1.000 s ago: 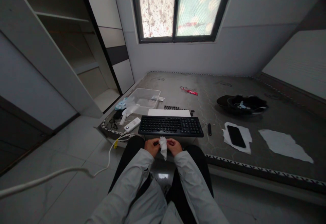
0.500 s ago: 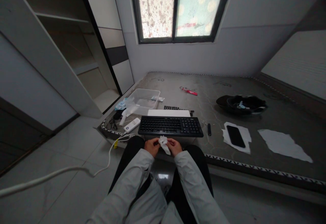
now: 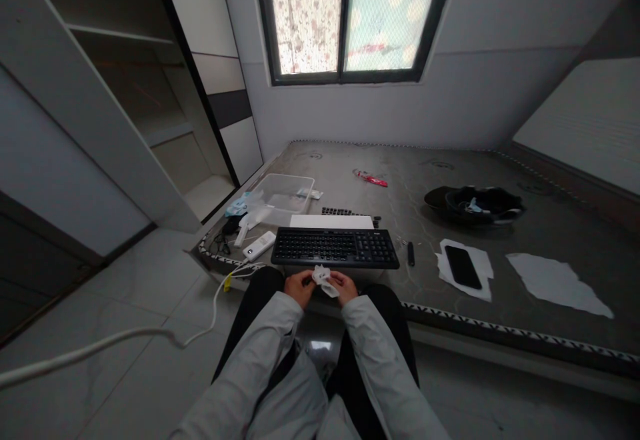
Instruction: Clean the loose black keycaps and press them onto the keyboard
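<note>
Pinching a crumpled white tissue (image 3: 325,281) from both sides, the grip of the left hand (image 3: 299,288) and that of the right hand (image 3: 345,287) were closed on it, just off the near edge of the bed (image 3: 415,160). The tissue was bunched, not spread flat. The black keyboard (image 3: 335,247) lay along that edge, with small black pieces (image 3: 340,211) loose beyond it. A clear bin (image 3: 293,208) bounded the left side; rightward, a gap before the phone (image 3: 463,267) held a slim black object (image 3: 411,254), while bare bed stretched toward the far edge.
</note>
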Tool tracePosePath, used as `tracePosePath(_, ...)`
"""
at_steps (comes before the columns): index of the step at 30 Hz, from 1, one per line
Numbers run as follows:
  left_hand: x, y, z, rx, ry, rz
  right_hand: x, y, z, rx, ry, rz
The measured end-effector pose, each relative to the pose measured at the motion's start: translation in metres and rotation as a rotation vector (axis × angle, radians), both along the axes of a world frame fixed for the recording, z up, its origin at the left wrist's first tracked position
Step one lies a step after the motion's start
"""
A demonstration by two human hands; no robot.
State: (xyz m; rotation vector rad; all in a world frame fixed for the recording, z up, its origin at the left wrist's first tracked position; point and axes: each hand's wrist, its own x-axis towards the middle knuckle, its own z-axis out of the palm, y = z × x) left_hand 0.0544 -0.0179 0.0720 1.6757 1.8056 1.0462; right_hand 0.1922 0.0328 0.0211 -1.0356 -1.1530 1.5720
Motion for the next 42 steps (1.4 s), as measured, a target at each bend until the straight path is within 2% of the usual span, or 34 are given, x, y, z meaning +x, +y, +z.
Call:
tracePosePath(11, 0.002, 0.000, 0.005, 0.009, -0.034, 0.012, 0.000, 0.000, -0.003, -0.086, 0.065, -0.030)
tracePosePath(16, 0.000, 0.000, 0.002, 0.053, -0.073, -0.011, -0.003, 0.001, -0.012, -0.231, 0.153, 0.027)
tracePosePath(21, -0.002, 0.001, -0.001, 0.113, -0.080, -0.068, -0.004, 0.001, -0.019, -0.252, 0.233, 0.121)
tracePosePath(29, -0.004, 0.003, -0.004, 0.125, -0.072, -0.048, -0.001, -0.001, -0.007, -0.259, 0.303, 0.199)
tracePosePath(37, -0.001, 0.001, -0.002, 0.121, -0.085, -0.061, -0.002, -0.003, -0.005, -0.322, 0.312, 0.099)
tracePosePath(42, 0.001, 0.000, 0.001, 0.101, -0.072, -0.046, -0.002, -0.002, -0.005, -0.277, 0.267, 0.071)
